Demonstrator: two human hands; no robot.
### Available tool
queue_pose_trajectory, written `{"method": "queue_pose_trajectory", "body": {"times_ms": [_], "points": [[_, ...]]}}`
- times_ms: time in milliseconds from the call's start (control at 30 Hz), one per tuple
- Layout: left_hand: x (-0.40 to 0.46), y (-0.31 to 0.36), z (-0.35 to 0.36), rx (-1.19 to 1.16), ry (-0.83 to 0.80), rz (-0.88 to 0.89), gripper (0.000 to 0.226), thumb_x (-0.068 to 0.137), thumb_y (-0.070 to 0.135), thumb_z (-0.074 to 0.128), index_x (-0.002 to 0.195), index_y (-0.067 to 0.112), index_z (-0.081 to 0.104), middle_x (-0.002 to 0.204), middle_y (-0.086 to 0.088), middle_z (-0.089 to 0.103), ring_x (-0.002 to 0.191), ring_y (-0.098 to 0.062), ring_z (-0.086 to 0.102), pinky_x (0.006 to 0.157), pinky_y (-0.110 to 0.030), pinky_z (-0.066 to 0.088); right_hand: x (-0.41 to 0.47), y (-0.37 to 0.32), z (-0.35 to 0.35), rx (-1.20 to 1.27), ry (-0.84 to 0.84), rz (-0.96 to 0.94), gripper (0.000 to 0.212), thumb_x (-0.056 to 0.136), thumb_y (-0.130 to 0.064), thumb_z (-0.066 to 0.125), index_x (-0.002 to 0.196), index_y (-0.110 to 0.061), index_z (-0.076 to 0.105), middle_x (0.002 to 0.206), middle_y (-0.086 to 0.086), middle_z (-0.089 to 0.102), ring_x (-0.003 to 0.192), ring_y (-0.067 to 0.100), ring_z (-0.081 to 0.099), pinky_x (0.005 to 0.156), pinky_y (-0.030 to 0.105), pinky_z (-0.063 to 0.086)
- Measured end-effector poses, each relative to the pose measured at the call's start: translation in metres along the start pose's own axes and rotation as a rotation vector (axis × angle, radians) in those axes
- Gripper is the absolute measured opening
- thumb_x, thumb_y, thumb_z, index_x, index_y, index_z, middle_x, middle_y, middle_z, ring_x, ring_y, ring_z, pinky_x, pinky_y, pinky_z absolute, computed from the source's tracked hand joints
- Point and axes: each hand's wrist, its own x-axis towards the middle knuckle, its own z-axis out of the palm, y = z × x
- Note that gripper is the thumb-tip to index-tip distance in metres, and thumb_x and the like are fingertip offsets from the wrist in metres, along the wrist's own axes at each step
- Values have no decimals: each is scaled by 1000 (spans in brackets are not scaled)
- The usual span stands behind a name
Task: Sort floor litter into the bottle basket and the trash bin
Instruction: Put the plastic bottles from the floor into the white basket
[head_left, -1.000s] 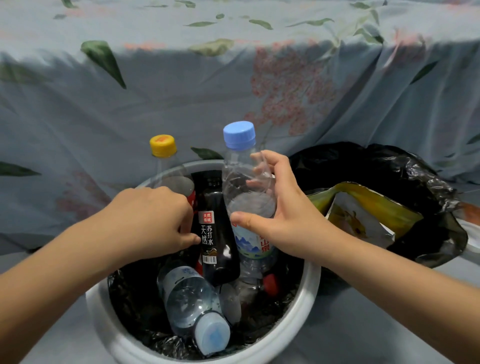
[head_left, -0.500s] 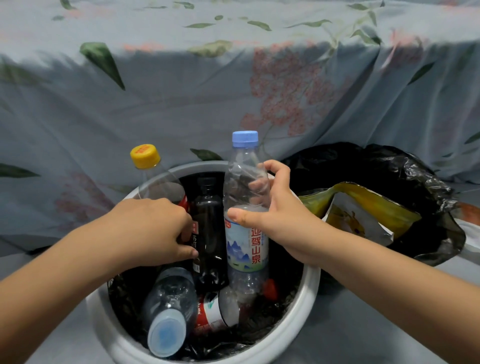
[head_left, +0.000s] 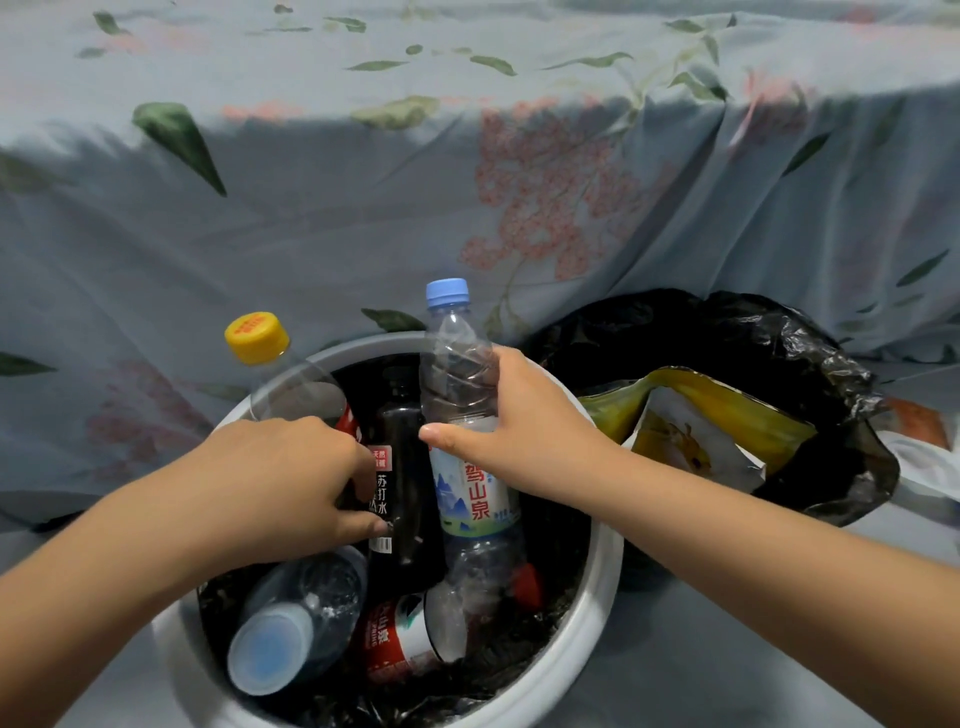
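Observation:
A round white bottle basket (head_left: 582, 644) lined with black plastic sits in front of me. My right hand (head_left: 519, 436) grips a clear water bottle with a blue cap (head_left: 457, 374), standing upright in the basket. My left hand (head_left: 280, 483) holds a clear bottle with a yellow cap (head_left: 257, 338) that leans over the basket's left rim; my thumb touches a black soda-water bottle (head_left: 405, 499) beside it. Below lie a clear bottle with a pale blue cap (head_left: 275, 644) and a red-labelled bottle (head_left: 400, 639). Right of the basket is the trash bin with a black bag (head_left: 779, 353).
A yellow snack wrapper (head_left: 696, 431) lies in the trash bin's black bag. A grey floral sheet (head_left: 467, 182) drapes over a raised edge just behind both containers and covers the floor around them.
Both hands pushed their bottles lower into the basket. The yellow-capped bottle tilted further left. The pale-blue-capped bottle at the bottom rolled toward the left front.

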Motion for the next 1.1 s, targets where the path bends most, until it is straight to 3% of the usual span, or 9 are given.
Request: {"method": "queue_pose_trajectory", "body": {"times_ms": [100,200,267,333,433,600,767,933,1100], "points": [[-4,-2,-5,-69,55,37,41,73,79,41,101,52,52,87,21,62,82,-3,59,60,-22,44,-11,-2,-15,-116,72,-73,75,77,-49,70,137,-14,40,131,-2,48,126,12,42,97,13,30],[-4,-6,-12,-78,165,74,53,58,85,22,97,59,45,78,27,59,75,2,58,61,-22,49,-29,3,-37,-243,109,-217,39,84,-42,64,117,-21,60,114,-8,52,111,7,46,87,5,29],[0,-5,-21,-39,220,96,55,55,86,15,94,60,44,73,29,59,71,5,60,61,-23,51,-41,13,-54,-319,113,-263,26,85,-38,63,106,-22,66,108,-9,56,106,6,47,90,8,32],[7,4,-35,2,270,129,52,57,86,15,90,61,46,68,28,59,67,5,61,60,-27,53,-53,27,-72,-391,125,-273,22,86,-36,62,101,-22,67,105,-8,59,107,8,48,93,19,39],[27,38,-62,169,441,236,51,65,80,14,87,51,50,69,20,60,67,-7,64,52,-26,48,-70,51,-99,-485,175,-241,21,87,-35,60,102,-20,65,104,-7,60,107,11,48,93,25,40],[73,132,-111,183,631,526,43,79,63,28,87,38,63,83,13,64,76,-17,66,48,-23,32,-104,105,-142,-585,275,-82,25,88,-34,58,107,-19,63,107,-5,61,108,16,48,93,31,42],[132,230,-124,220,678,742,27,87,45,46,91,26,65,88,5,63,84,-23,62,51,-26,35,-141,165,-185,-712,376,115,26,86,-31,61,105,-13,64,103,5,64,104,25,52,91,34,42],[164,327,-114,121,627,886,29,86,37,52,104,20,68,106,-3,60,105,-24,51,69,-33,43,-191,234,-216,-721,441,411,30,86,-34,60,108,-14,64,108,7,64,106,26,51,91,39,45],[166,385,-70,32,508,952,31,87,37,54,112,21,65,116,-3,58,116,-25,47,82,-34,44,-247,295,-219,-663,317,727,34,82,-24,59,115,-16,61,115,11,61,110,31,50,88,40,47]]}}
